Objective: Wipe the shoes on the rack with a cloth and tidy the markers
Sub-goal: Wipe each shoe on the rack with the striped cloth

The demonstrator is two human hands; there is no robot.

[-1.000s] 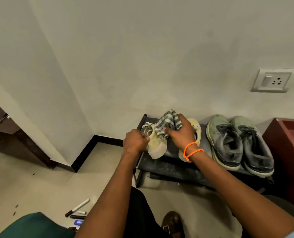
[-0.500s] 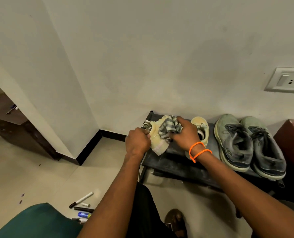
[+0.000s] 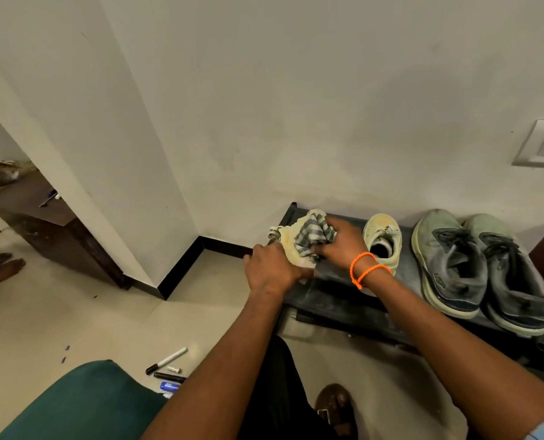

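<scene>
Between your two hands, at the left end of the rack (image 3: pixel 343 300), sits the cream shoe (image 3: pixel 291 241) you are working on.

- Left hand (image 3: pixel 272 269): fingers curled round the near end of that shoe, holding it tipped off the shelf. A closed grip on the shoe.
- Right hand (image 3: pixel 340 241): closed on the bunched striped cloth (image 3: pixel 313 236), pressing it against the shoe's upper. The cloth lies just left of your right grip, touching the shoe.
- Shoe's long axis: runs away from you toward the wall, slightly angled left.
- Its mate (image 3: pixel 383 238) stands just right of your right wrist; the grey pair (image 3: pixel 483 265) is further right again, well apart from the left hand. The right hand is the nearer one for all three.
- Markers (image 3: pixel 167 360): scattered on the floor, down and left of your left grip, beside the green cushion (image 3: pixel 83 404). Untouched, by the look of it; the left hand is nearer them.

Judgement: wiping of the first shoe is under way; three shoes and the markers remain.
</scene>
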